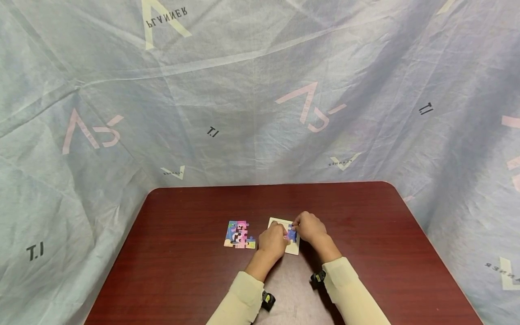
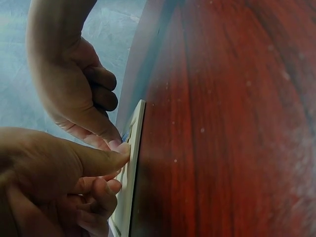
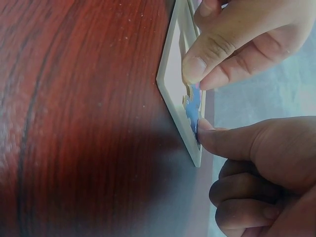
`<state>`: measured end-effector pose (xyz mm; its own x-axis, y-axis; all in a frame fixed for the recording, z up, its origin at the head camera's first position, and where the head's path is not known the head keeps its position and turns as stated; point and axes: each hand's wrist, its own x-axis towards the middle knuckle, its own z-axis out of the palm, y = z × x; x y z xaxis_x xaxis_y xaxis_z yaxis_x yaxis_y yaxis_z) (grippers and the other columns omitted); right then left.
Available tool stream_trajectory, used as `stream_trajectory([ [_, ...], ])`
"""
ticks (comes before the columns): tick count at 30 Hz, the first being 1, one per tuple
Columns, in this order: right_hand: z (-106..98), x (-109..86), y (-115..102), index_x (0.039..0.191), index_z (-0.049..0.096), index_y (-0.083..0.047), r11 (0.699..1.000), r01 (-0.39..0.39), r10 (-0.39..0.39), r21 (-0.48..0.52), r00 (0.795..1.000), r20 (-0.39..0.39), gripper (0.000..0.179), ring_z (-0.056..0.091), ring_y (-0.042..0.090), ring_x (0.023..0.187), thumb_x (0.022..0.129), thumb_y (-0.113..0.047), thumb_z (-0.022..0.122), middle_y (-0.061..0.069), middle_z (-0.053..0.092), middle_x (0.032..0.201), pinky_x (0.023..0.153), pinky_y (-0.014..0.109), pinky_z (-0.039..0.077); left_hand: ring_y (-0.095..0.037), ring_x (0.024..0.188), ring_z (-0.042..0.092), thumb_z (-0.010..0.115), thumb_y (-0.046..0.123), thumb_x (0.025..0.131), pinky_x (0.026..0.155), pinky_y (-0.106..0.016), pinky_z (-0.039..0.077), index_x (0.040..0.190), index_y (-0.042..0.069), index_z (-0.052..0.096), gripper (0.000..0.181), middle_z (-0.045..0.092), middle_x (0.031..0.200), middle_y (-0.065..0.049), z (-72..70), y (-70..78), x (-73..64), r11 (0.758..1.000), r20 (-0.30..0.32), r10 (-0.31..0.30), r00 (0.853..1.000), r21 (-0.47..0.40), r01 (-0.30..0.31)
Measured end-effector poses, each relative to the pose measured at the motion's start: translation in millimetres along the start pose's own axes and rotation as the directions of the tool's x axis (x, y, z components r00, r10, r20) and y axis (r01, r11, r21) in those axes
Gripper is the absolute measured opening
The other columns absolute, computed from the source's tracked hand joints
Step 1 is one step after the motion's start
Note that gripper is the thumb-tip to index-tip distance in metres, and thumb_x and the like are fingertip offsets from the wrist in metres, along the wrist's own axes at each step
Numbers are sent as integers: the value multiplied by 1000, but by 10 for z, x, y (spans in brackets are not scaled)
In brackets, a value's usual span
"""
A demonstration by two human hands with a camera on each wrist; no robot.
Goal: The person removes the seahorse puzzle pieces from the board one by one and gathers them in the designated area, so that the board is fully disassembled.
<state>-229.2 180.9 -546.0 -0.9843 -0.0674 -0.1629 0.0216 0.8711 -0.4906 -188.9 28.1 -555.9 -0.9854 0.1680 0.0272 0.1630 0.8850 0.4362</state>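
A pale puzzle tray (image 1: 293, 250) lies slightly turned on the table, with blue and purple puzzle pieces (image 1: 292, 235) along its right side. My left hand (image 1: 273, 240) is over the tray's left part, its thumb and forefinger pinching the edge of a piece. At the far right corner, my right hand (image 1: 310, 227) pinches the blue puzzle piece (image 3: 193, 106) between thumb and forefinger, its other fingers curled in. Both hands' fingertips are close together at the tray in the left wrist view. My fingers hide part of the pieces, so their exact fit cannot be told.
Left of the tray, several joined puzzle pieces (image 1: 240, 235) in pink, blue and yellow lie flat on the dark red table (image 1: 183, 271). Grey printed cloth (image 1: 252, 90) hangs behind the table and at both sides.
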Motion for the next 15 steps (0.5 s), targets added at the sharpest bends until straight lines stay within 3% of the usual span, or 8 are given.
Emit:
stream_trajectory([
  [6, 16, -6, -8, 95, 85, -17, 1000, -2, 2, 2, 1000, -3, 6, 73, 21, 85, 94, -18, 79, 6, 82, 104, 72, 46, 60, -27, 81, 73, 89, 25, 84, 69, -44, 57, 90, 16, 74, 19, 65, 96, -2, 8, -18, -15, 1000, -1, 4, 1000, -10, -4],
  [15, 8, -14, -6, 94, 83, -15, 1000, -3, 3, 1, 1000, -1, 6, 68, 18, 77, 95, -17, 78, 6, 81, 100, 69, 44, 58, -21, 74, 70, 90, 26, 83, 62, -38, 53, 85, 18, 72, 20, 64, 91, 2, 24, -44, -60, 999, -53, 33, 998, -10, -34],
])
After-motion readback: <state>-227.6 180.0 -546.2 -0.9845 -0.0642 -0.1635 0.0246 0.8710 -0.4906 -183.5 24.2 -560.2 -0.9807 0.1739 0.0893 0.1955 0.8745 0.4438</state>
